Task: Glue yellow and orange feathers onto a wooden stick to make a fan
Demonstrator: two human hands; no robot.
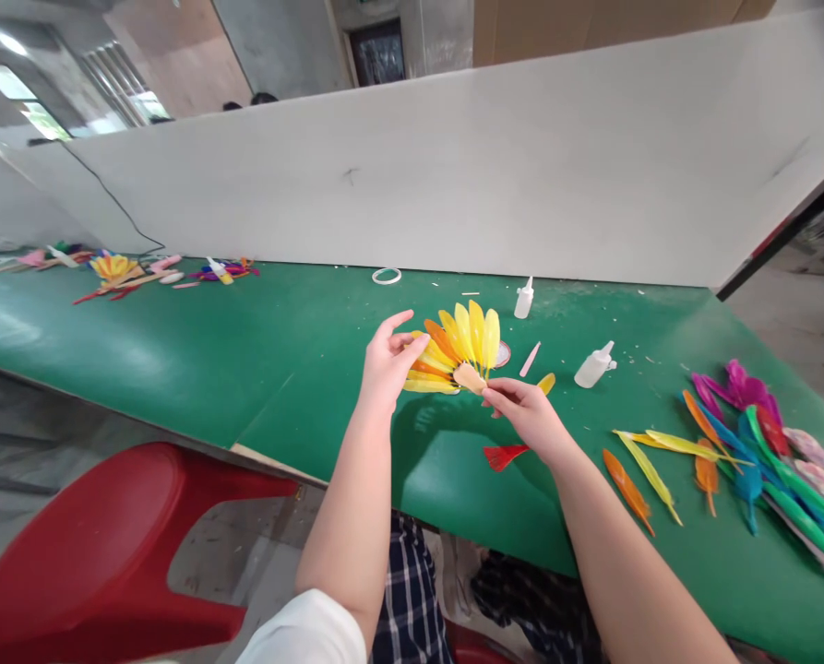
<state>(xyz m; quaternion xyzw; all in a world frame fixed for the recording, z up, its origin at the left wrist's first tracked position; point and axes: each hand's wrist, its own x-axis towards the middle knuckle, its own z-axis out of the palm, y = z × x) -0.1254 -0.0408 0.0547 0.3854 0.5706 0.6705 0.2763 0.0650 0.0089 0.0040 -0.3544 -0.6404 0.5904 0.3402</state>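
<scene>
In front of me is a feather fan (461, 341) with yellow and orange feathers spread in an arc from a small tan base. My right hand (522, 413) pinches the fan at the lower end of its base, holding it above the table. At the fan's left side, my left hand (389, 361) has its thumb over the feather edges and its index finger stretched out beyond them. Beneath my right hand lies a red tassel (503, 456), partly hidden by the hand. A yellow feather (547, 383) shows just behind that hand.
Two white squeeze bottles (524, 299) and a pink pointed stick (530, 359) are on the green table (301, 369). Loose feathers (650, 461) and a colourful feather pile (764, 443) lie right. More craft pieces (125, 272) lie far left. A red stool (93, 544) stands left.
</scene>
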